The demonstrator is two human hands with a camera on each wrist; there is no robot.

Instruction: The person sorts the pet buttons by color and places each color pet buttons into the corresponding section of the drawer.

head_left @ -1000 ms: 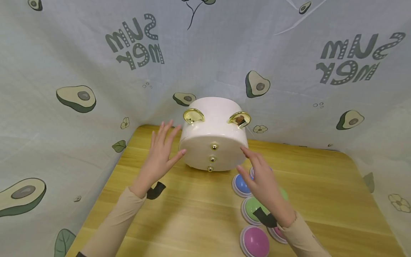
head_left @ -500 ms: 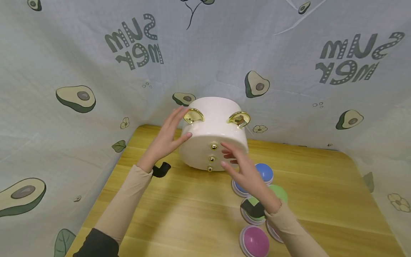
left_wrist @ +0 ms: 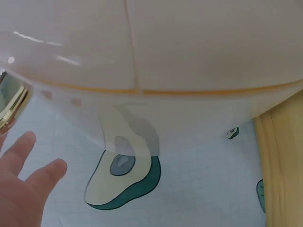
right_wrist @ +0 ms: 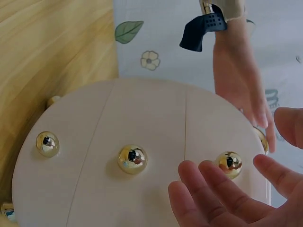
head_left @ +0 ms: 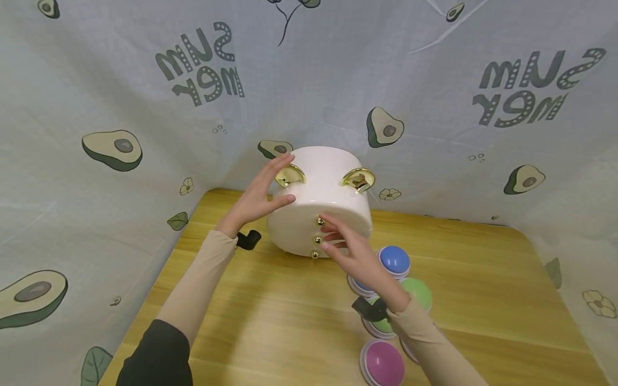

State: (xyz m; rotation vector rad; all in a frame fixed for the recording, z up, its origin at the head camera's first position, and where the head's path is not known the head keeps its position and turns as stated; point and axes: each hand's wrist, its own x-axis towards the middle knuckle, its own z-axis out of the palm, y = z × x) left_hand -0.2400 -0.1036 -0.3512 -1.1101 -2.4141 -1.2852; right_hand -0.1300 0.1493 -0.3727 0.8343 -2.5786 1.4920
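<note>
A glossy white rounded box [head_left: 328,161] stands at the back of the table, with a gold ear on each side of its top. Thin seams cross its front, and gold knobs run down the middle. My left hand [head_left: 253,201] reaches to the box's left side, fingers extended beside the left gold ear [head_left: 291,177], thumb in front of the shell. My right hand [head_left: 357,260] is before the front face with loosely bent fingers. In the right wrist view, its fingertips overlap the edge of the top knob [right_wrist: 230,163] without closing round it.
Right of the box lie several dome-topped round discs with pale rims, including a blue one [head_left: 395,260], a green one [head_left: 417,292] and a pink one [head_left: 383,363]. My right forearm partly covers them. An avocado-print cloth [head_left: 309,86] hangs close behind the wooden table [head_left: 483,279].
My left hand has moved right and up, from beside the box to its left ear. My right hand has moved left from over the discs to the knobs. The box has stayed put.
</note>
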